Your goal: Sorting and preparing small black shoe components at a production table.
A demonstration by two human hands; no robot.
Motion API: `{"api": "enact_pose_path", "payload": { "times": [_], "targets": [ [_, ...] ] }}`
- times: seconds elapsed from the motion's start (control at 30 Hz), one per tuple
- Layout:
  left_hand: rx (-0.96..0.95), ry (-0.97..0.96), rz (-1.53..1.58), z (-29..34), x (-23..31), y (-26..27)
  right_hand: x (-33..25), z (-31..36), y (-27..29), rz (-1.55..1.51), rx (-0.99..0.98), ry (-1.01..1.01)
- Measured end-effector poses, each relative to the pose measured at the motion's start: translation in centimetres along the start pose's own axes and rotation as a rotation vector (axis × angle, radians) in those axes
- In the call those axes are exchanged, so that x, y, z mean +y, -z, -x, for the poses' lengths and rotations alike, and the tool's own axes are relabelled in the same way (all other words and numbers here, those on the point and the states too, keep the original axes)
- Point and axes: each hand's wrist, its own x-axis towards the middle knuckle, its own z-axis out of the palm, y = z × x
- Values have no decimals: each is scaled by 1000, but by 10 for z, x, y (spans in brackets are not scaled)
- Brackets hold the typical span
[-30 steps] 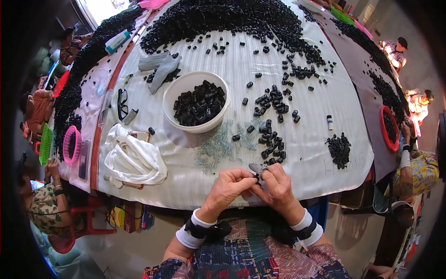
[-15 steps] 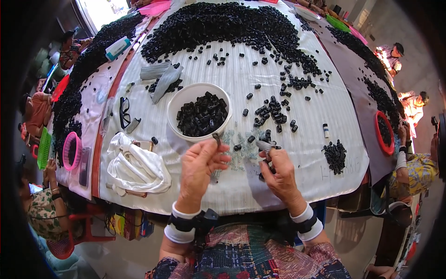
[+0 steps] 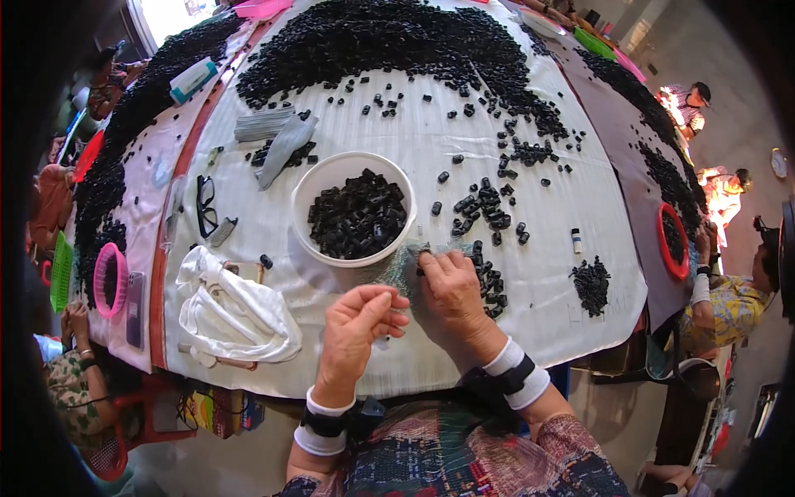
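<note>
My left hand (image 3: pixel 358 331) is raised over the near part of the table, thumb and fingers pinched together; whatever they hold, if anything, does not show. Farther right, my right hand (image 3: pixel 454 290) is closed palm-down, with a dark bit showing at its fingertips that I cannot make out. It touches a glittery, see-through greenish patch (image 3: pixel 397 269) on the cloth. Short black ribbed pieces (image 3: pixel 495 294) lie just right of that hand. Beyond my left hand stands a white bowl (image 3: pixel 330 171), part filled with similar black pieces (image 3: pixel 360 215).
A large heap of black pieces (image 3: pixel 381 41) covers the far table. To the left lie grey fabric strips (image 3: pixel 286 149), eyeglasses (image 3: pixel 205 207) and a bundled white cloth (image 3: pixel 236 311). A small bottle (image 3: pixel 577 240) and a pile of thin black bits (image 3: pixel 591 286) are right. Other people sit at both sides.
My right hand has moved left onto the glittery patch; the grey scrap it held no longer shows. The small dark piece in my left fingertips is out of sight, and that hand is slightly lower.
</note>
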Motion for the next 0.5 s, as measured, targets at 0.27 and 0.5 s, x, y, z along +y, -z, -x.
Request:
{"api": "enact_pose_path", "payload": {
  "times": [0.27, 0.5],
  "targets": [
    [-37, 67, 43, -1, -37, -1, -21, 28, 30, -291, 28, 103],
    [-71, 116, 36, -1, -48, -11, -17, 51, 34, -347, 60, 108]
  ]
}}
